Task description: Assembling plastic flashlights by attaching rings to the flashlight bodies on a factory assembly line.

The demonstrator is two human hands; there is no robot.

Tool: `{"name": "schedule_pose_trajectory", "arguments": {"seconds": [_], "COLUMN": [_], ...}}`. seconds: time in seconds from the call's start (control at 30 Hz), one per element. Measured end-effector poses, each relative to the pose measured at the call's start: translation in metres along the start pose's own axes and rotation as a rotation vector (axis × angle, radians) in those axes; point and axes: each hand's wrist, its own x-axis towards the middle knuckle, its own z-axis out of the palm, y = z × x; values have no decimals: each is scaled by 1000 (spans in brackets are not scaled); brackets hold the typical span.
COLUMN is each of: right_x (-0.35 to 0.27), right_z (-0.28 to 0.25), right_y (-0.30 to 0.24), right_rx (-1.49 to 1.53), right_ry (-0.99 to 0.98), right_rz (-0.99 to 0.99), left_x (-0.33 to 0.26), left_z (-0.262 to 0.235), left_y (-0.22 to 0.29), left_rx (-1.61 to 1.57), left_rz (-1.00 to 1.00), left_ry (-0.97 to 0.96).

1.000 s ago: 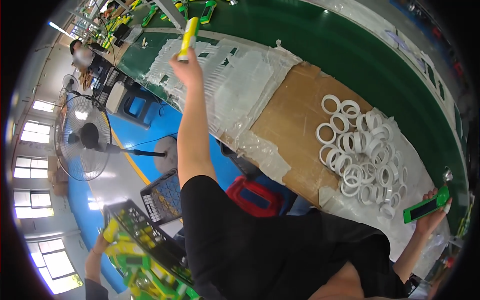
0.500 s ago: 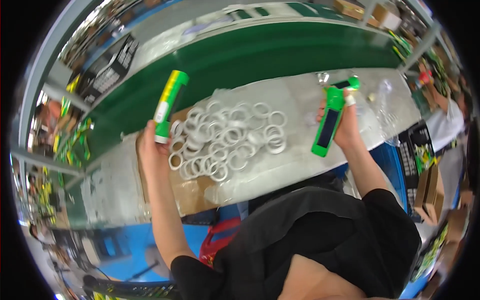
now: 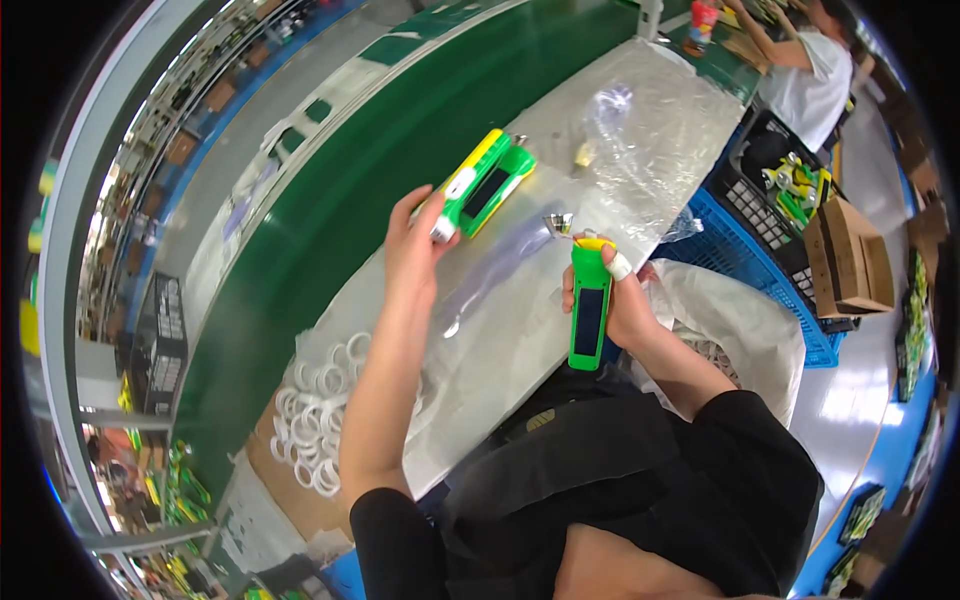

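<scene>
My left hand (image 3: 412,250) grips the lower end of a green and yellow flashlight (image 3: 463,185), held out over the plastic-covered workbench (image 3: 640,130). Right beside it lies a second green flashlight (image 3: 497,188) with a dark panel, touching the first. My right hand (image 3: 620,300) holds another green flashlight (image 3: 588,305) upright, its dark panel facing me and a yellow cap at the top. One finger of that hand wears white tape.
A pile of white rings (image 3: 320,420) lies on cardboard at the lower left. A green conveyor belt (image 3: 330,220) runs behind the bench. A blue crate (image 3: 770,200) and cardboard boxes (image 3: 850,255) stand at the right, where another person (image 3: 800,60) works. A white bag (image 3: 730,330) sits by my right arm.
The view has swung away from the ring pile toward the right end of the bench. Both hands have come down, the left bringing its flashlight beside another one on the bench.
</scene>
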Motion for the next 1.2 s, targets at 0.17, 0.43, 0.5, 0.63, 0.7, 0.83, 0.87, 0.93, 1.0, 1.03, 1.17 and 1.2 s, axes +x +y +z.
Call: {"name": "schedule_pose_trajectory", "arguments": {"seconds": [0.17,0.43,0.5,0.63,0.7,0.83,0.87,0.93,1.0,1.03,1.17,1.2], "right_x": [-8,-19,-13,-10,-11,-13,-13,-12,-8,-5,4,6], "right_z": [-38,-76,-86,-81,-92,-100,-96,-95,-89,-83,-57,-50], "right_y": [-20,-48,-50,-62,-57,-54,-57,-57,-53,-51,-47,-46], "right_rx": [-26,16,53,36,24,-17,-41,-28,-33,-35,-38,-39], "right_ry": [19,161,121,59,94,107,124,94,68,41,-61,-94], "right_rz": [-68,-117,-94,-57,-97,-144,-144,-121,-84,-62,-9,-1], "left_x": [59,98,106,102,103,91,94,94,89,86,72,64], "left_z": [97,182,174,158,146,123,104,73,48,39,19,18], "left_y": [-27,-85,-90,-94,-92,-66,-58,-48,-45,-46,-55,-54], "left_rx": [-98,504,849,1168,1143,1000,1041,1114,1174,1205,1254,1248], "left_rz": [-26,344,610,744,839,996,985,770,632,508,384,372], "left_ry": [-140,-96,-90,-170,-232,-78,-8,55,63,18,-89,-80]}}
